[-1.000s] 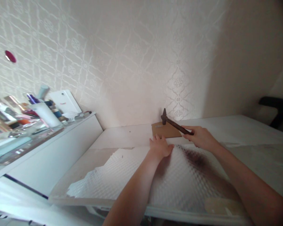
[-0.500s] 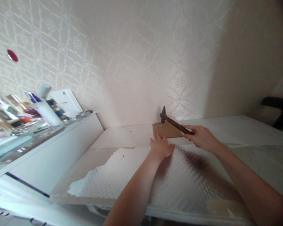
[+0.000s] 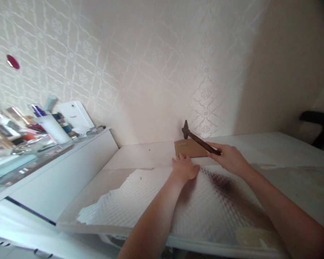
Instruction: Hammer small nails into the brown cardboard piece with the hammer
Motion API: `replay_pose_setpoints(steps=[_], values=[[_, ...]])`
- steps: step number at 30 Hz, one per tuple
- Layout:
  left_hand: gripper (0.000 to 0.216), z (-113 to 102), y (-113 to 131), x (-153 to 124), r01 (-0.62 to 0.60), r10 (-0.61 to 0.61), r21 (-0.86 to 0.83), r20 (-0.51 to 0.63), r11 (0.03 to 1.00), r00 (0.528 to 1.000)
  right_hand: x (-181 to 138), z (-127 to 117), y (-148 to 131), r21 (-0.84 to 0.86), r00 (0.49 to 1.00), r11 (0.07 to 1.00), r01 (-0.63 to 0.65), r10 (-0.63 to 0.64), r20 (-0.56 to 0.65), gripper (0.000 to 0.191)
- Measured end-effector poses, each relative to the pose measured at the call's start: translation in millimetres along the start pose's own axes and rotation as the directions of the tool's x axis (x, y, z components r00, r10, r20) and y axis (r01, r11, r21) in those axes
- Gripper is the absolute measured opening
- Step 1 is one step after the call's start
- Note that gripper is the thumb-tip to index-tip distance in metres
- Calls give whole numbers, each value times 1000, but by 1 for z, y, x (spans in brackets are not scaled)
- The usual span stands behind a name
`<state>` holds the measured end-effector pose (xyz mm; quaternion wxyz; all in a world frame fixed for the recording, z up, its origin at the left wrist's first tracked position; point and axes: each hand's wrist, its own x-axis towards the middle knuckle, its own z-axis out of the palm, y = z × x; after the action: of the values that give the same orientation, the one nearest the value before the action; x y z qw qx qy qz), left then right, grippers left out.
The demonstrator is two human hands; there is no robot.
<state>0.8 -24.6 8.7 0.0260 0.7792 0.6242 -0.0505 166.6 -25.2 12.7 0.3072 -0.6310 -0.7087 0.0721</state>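
Observation:
My right hand point(image 3: 228, 157) is closed around the end of the wooden handle of a hammer point(image 3: 200, 142). The dark hammer head hovers just over the far left part of a brown cardboard-like piece point(image 3: 196, 151). On that piece sits a short row of small silvery bits point(image 3: 183, 144), too small to make out. My left hand point(image 3: 184, 167) lies flat with its fingers spread, the tips at the near edge of the brown piece. Beneath my left hand and forearm stretches a white, bubbly-textured sheet point(image 3: 148, 190) with a ragged left edge.
A white cabinet point(image 3: 70, 169) rises on the left, its top crowded with bottles, tubes and a white box point(image 3: 77, 114). Patterned wallpaper point(image 3: 156, 72) covers the wall behind the low white surface point(image 3: 140, 154). At the right edge is a black curved part point(image 3: 317, 118).
The hammer head has shifted slightly left and its handle end a little too, still close over the brown piece. My left hand stays in the same place.

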Motion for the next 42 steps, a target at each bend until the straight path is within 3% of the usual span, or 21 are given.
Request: replay_pose_setpoints(steps=[6,12,17,23,29,42], values=[[70,1,0,1,0,0,-5,0,1000,1000,1,0,4,50,998,999,5,-8,68,46],[68,-1,0,-1,0,0,-2,-3,1000,1000,1,0,1,-53,1000,999,8,-8,-8,47],[71,1,-1,0,-2,2,1,-1,1000,1000,1,-2,5,74,995,997,-38,31,92,46],[71,2,-1,1,-4,4,-7,-7,1000,1000,0,-5,0,66,999,997,-40,39,15,48],[71,1,-1,0,-4,4,-3,3,1000,1000,0,-4,7,59,993,998,-28,21,116,45],[69,-1,0,1,7,-7,-12,12,1000,1000,0,1,1,-34,1000,999,14,-13,28,45]])
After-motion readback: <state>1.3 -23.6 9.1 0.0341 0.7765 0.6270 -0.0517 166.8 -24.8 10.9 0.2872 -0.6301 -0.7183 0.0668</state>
